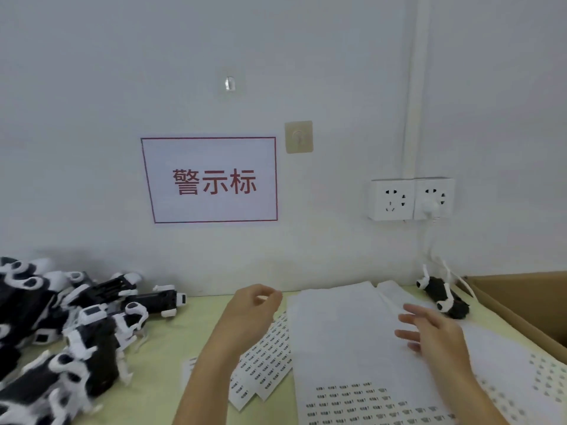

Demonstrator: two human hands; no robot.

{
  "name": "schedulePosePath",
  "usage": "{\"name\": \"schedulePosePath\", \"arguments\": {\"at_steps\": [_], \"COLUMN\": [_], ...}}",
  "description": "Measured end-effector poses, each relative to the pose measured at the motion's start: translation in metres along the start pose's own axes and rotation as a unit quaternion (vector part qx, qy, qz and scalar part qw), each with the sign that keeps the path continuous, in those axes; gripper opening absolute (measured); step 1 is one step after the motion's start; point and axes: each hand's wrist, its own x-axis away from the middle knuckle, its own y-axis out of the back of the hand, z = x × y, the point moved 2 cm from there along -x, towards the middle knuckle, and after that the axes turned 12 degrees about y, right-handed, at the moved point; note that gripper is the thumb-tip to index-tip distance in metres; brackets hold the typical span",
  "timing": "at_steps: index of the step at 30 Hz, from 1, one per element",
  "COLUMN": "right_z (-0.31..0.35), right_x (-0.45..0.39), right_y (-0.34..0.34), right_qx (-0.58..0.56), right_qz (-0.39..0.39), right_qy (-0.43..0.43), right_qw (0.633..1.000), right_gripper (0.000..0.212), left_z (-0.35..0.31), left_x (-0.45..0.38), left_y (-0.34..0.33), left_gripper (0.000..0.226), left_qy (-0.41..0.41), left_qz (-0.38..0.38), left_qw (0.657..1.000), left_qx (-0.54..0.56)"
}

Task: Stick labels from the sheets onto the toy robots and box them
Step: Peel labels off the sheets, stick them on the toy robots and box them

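Red "警示标" on the framed wall sign [209, 180].

Left hand [254, 305] hovers curled above the label sheets [340, 332]; right hand [429, 332] rests fingers extended on them. Toy robots [61, 326] lie piled at left, cardboard box [527, 299] at right.

Toy-packing workbench: label sheets [346, 348], carton [527, 299]

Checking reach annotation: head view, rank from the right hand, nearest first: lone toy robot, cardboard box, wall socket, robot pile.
1. Lone toy robot, just beyond the right hand.
2. Cardboard box, far right edge.
3. Wall socket, up on the wall.
4. Robot pile, far left.
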Motion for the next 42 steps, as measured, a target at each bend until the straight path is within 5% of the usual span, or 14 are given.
{"name": "schedulePosePath", "arguments": {"at_steps": [6, 10, 14, 18, 23, 30, 33, 35, 37, 39, 42], "right_z": [-0.001, 0.001, 0.002, 0.0, -0.004, -0.01, -0.01, -0.006, 0.001, 0.007, 0.011], "right_x": [0.011, 0.01, 0.015, 0.014, 0.011, 0.004, 0.002, 0.003, 0.007, 0.012, 0.019], "right_y": [-0.019, -0.022, -0.023, -0.022, -0.023, -0.021, -0.019, -0.017, -0.017, -0.019, -0.026], "right_qx": [0.172, 0.181, 0.18, 0.175, 0.168, 0.145, 0.141, 0.114, 0.078, 0.039, -0.056], "right_qz": [0.107, 0.109, 0.122, 0.125, 0.125, 0.119, 0.101, 0.059, 0.015, 0.009, 0.085], "right_qy": [0.053, 0.053, 0.061, 0.063, 0.061, 0.064, 0.075, 0.099, 0.136, 0.156, 0.116], "right_qw": [0.978, 0.976, 0.974, 0.975, 0.976, 0.98, 0.982, 0.987, 0.988, 0.987, 0.988], "right_gripper": [0.023, 0.024, 0.024, 0.025, 0.026, 0.025, 0.026, 0.03, 0.033, 0.034, 0.03], "left_z": [0.007, 0.006, 0.029, 0.053, 0.066, 0.009, -0.029, -0.05, -0.063, -0.067, -0.049], "left_x": [-0.038, -0.087, -0.121, -0.138, -0.147, -0.13, -0.109, -0.091, -0.073, -0.053, -0.027], "left_y": [0.016, 0.034, 0.064, 0.104, 0.11, 0.093, 0.085, 0.077, 0.065, 0.049, 0.019], "left_gripper": [0.024, 0.049, 0.052, 0.062, 0.04, 0.047, 0.06, 0.05, 0.04, 0.034, 0.03], "left_qy": [-0.027, 0.023, 0.087, 0.125, 0.072, -0.073, -0.14, -0.146, -0.112, -0.077, -0.039], "left_qz": [-0.187, -0.245, -0.207, -0.188, -0.194, -0.2, -0.215, -0.175, -0.105, -0.039, 0.015], "left_qw": [0.98, 0.952, 0.819, 0.67, 0.635, 0.677, 0.808, 0.915, 0.982, 0.991, 0.943], "left_qx": [0.059, -0.183, -0.528, -0.708, -0.744, -0.704, -0.531, -0.332, -0.107, 0.103, 0.329]}}
